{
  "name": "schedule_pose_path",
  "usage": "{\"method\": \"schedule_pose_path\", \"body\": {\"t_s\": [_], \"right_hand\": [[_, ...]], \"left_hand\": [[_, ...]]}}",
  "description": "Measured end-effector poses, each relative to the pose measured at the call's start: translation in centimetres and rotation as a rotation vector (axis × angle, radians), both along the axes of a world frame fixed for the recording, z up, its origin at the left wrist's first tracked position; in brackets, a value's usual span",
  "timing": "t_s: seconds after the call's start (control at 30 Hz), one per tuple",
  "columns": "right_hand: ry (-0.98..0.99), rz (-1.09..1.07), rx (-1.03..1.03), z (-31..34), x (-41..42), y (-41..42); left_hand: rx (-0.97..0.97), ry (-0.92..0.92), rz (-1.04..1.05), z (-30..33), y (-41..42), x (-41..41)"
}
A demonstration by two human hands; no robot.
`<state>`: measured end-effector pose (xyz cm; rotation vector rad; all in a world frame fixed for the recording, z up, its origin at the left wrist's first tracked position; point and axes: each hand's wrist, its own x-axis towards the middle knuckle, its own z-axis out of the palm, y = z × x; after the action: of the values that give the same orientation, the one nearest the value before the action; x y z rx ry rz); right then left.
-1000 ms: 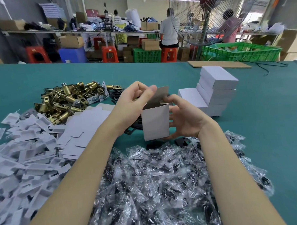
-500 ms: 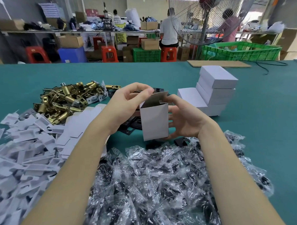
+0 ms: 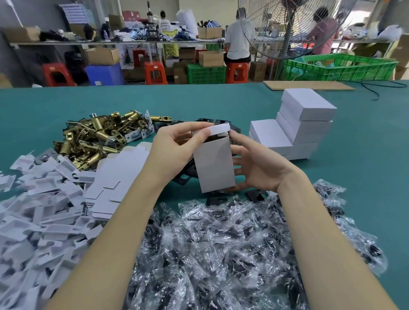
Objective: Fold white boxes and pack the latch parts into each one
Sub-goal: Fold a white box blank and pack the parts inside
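Your left hand [image 3: 175, 148] has pushed the top flap down since a moment ago, fingers pinching it, right hand [image 3: 258, 166] gripping the upright white box [image 3: 214, 166], brass latches [image 3: 97, 138] behind.

1. I see bright, even overhead light across the green table [image 3: 363, 162], with only soft shadows under the forearms.
2. Daylight blows out the far right background.
3. Glare sparkles on the clear plastic bags [image 3: 226, 259].
4. Wide-angle distortion bends the edges; the paper pieces [image 3: 19, 233] at lower left smear into blur.
5. The centre stays sharp.
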<state>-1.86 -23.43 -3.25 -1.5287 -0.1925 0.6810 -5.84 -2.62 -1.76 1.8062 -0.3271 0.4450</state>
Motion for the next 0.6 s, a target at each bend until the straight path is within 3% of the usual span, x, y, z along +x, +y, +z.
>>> {"method": "schedule_pose_path", "body": {"t_s": [0.3,0.6], "right_hand": [[-0.18,0.074,-0.052,-0.5,-0.6,-0.2],[-0.174,0.027,-0.012,-1.0,-0.6,-0.1]], "left_hand": [[0.009,0.047,-0.029,0.0,0.7,0.3],[0.019,0.03,-0.057,0.0,0.2,0.3]]}}
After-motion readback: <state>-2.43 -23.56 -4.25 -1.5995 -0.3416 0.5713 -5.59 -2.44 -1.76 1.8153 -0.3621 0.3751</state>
